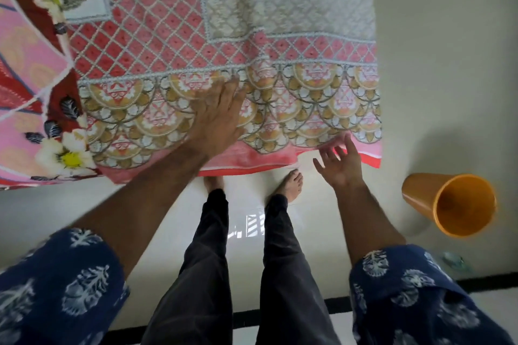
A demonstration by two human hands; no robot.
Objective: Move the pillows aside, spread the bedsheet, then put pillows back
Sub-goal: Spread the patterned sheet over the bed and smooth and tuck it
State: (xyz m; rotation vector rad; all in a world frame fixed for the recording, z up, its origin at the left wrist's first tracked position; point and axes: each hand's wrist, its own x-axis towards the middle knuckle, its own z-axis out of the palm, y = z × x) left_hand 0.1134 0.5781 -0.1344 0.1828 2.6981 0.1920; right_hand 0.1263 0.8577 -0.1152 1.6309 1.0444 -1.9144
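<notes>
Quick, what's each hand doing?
Left hand: open, flat on the bedsheet.
Right hand: open, fingers spread at the bedsheet's edge, holding nothing.

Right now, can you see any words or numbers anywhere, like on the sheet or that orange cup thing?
There are none to read in this picture.
Bedsheet: only patterns, diamonds and scallop shapes, no letters.
Floral cloth at the left: flowers and leaves, no words.
Orange bin on the floor: plain, no label showing.
Sleeves: white leaf prints, no writing.
</notes>
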